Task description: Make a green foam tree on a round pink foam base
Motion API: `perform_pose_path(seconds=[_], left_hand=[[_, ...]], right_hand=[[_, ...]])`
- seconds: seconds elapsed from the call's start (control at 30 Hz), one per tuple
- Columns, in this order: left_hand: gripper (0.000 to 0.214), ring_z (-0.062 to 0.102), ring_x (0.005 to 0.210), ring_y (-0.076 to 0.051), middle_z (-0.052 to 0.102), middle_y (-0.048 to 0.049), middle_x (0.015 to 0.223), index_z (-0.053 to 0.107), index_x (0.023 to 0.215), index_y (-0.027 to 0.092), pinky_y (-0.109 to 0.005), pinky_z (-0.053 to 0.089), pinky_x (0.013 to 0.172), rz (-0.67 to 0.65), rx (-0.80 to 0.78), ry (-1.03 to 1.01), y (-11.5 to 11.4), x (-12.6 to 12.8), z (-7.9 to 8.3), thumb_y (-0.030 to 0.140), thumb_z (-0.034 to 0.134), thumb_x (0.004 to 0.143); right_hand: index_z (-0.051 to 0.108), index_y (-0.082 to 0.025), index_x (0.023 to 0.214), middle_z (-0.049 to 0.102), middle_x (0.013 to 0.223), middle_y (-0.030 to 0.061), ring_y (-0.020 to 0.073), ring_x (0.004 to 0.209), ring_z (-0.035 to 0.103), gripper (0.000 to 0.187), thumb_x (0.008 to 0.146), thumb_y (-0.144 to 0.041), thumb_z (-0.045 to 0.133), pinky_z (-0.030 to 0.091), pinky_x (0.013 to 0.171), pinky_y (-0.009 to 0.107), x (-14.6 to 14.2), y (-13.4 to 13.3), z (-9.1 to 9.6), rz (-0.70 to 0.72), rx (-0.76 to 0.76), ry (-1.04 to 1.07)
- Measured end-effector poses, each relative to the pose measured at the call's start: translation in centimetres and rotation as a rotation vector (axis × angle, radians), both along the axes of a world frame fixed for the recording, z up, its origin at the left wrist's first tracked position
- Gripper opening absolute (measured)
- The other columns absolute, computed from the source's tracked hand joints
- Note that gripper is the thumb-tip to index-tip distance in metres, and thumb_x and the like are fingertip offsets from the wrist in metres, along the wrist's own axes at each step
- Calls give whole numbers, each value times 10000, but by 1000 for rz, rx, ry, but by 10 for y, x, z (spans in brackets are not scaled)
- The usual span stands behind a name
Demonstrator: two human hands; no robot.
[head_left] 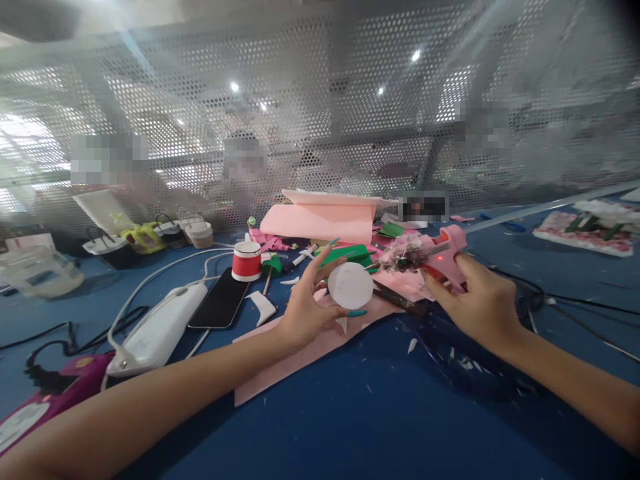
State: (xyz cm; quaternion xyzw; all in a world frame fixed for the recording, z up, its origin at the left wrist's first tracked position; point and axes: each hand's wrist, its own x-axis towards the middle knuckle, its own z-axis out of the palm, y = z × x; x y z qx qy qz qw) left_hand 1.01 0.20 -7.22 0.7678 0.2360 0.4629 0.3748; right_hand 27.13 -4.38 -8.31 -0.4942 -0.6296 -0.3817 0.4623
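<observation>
My left hand (306, 303) pinches a white round disc (350, 285) between thumb and fingers, holding it a little above a pink foam sheet (305, 353). My right hand (480, 300) is wrapped round the handle of a pink glue gun (443, 252). The gun's nozzle points left toward the disc, with a red light showing on its body. Green and pink foam scraps lie just behind the disc.
A red and white cup (247, 260), a black phone (220, 300), a white power strip (157, 330) with cables and folded pink foam (320, 220) lie on the blue table (350, 427). A perforated metal screen (325, 107) stands behind. Small baskets (145, 237) sit far left.
</observation>
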Motion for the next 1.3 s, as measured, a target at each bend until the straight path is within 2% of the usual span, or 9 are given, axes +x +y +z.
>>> perform_pose_path(seconds=[0.27,0.5,0.7,0.9,1.3], left_hand=[[968,441,1286,-319,477,-130,1394,286,1410,329,-520,416,1005,11,-37,6,-1,1,2,152,784,599],[935,456,1278,-307,492,-133,1380,332,1379,300,-485,422,1007,30,-57,-16,-3,3,5,196,808,581],[938,437,1294,-293,464,-116,1410,311,1390,317,-466,432,1001,17,-54,-16,-2,1,2,148,788,601],[910,430,1297,-301,465,-116,1407,332,1378,312,-466,424,1009,42,-63,3,-4,1,4,196,798,605],[887,440,1289,-304,483,-123,1391,354,1356,294,-472,440,986,71,-54,-16,-5,2,6,216,803,595]], right_hand=[[539,-189,728,502,524,-13,128,466,486,190,818,-354,567,325,467,256,1,0,-1,-27,-27,31],[546,-178,742,535,558,-5,124,485,512,163,812,-320,587,319,460,245,1,0,0,6,-5,-4],[569,-156,828,598,622,25,145,528,559,157,815,-311,591,349,477,247,2,1,-2,-1,22,-19],[571,-148,923,646,708,52,161,564,594,183,819,-298,577,386,494,252,3,2,-4,6,28,-18],[573,-155,875,619,662,40,162,558,585,153,818,-297,576,373,491,252,4,1,-4,7,20,-15]])
